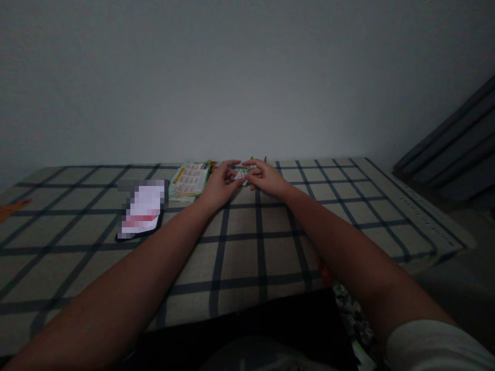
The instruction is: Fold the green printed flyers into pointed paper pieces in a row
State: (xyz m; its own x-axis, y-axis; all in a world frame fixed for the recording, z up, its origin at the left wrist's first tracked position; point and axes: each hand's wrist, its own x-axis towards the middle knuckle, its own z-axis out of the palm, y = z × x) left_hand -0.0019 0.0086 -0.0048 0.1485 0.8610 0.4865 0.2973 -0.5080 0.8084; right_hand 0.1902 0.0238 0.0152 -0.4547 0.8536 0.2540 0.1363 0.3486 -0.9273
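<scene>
Fingers (pixel 231 166) of the left hand (pixel 220 185) and of the right hand (pixel 266 178) pinch a small folded paper piece (pixel 240 175) between them — both closed on it, just above the checked bed cover (pixel 240 247). Left of the hands lie a dark-edged pad (pixel 141 211) and, beyond it, a printed leaflet (pixel 190 179) — near the wall (pixel 247 77).

Both bare forearms are stretched forward; the left hand (pixel 219 185) and right hand (pixel 266 179) are brought together, fingertips pinched and nearly touching.
</scene>
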